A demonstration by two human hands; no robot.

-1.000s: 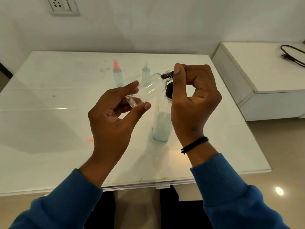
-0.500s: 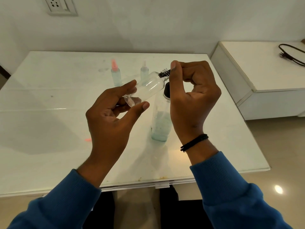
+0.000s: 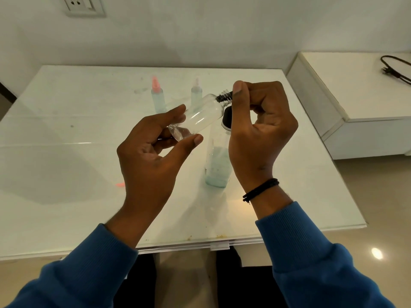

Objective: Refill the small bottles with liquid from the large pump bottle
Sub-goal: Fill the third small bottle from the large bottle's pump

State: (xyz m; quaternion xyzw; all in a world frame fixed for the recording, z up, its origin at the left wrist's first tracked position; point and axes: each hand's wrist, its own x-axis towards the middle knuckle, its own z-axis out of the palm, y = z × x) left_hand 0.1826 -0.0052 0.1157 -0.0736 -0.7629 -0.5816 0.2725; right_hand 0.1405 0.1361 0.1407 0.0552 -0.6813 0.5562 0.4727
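My left hand holds a small clear bottle by its base, tilted with the neck up and to the right. My right hand pinches the black cap at that bottle's threaded neck. Behind my right hand the large bottle stands on the table, with pale blue liquid in its lower part and a black collar at the top; its pump head is hidden. Two more small bottles stand farther back: one with a red nozzle, one with a pale nozzle.
The glass-topped white table ends close to my body. A small red spot lies on it at the left. A low white cabinet with a black cable stands to the right. A wall socket is above.
Both hands and the small bottle have drifted slightly left and up in view. My right thumb and fingers have shifted a little on the cap. The other bottles have not moved.
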